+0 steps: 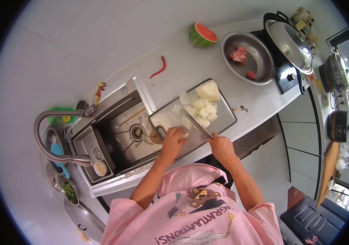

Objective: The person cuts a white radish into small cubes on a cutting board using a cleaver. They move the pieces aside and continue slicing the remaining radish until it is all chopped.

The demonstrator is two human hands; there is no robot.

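Note:
My right hand (222, 149) grips the handle of a kitchen knife (199, 126). Its blade slants up and left beside cut chunks of pale, winter-melon-like flesh (204, 111). These lie heaped on a grey cutting board (225, 118) with a dark rim. At the board's near left, beside its handle slot, my left hand (172, 141) has a small pale piece (185, 135) between thumb and fingers. A large uncut block (208, 90) of the same flesh rests at the far end of the board. The board's left end reaches over the sink's edge.
Left of the board is a steel sink (116, 153) with peelings and a curved faucet (44, 122). Beyond lie a red chili (163, 65) and a cut watermelon (199, 38). A steel basin (266, 65) holding raw meat (239, 55) stands right, near a lidded wok (287, 43).

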